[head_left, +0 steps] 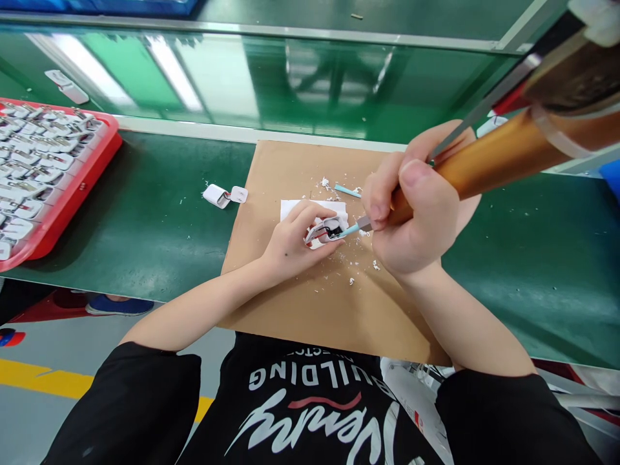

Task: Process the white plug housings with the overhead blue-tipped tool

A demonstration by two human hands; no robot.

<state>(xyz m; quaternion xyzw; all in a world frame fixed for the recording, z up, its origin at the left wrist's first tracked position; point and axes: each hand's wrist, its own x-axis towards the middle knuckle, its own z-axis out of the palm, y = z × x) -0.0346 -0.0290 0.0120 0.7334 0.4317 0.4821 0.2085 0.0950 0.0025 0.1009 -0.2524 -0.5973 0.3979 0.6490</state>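
Note:
My left hand (pixel 303 236) is closed around a small white plastic casing (pixel 316 231), held tilted over the brown board. Its opening faces right; dark parts and a bit of red show inside. My right hand (pixel 420 200) grips a thick gold cylindrical hand tool (pixel 504 152), which slants up to the right. A light blue, stick-like tip (pixel 351 230) on the tool reaches the casing's opening; exact contact is hard to see. Under the left fingers lies a white pad (pixel 290 206). Another light blue stick (pixel 347 190) rests on the board, partly behind the right hand.
White shavings are scattered over the brown board (pixel 290 303). Left of it, another white casing (pixel 216 196) lies with its flat end piece beside it. A red tray (pixel 104 152) at far left holds many white casings. A further white piece (pixel 68 87) lies behind the tray.

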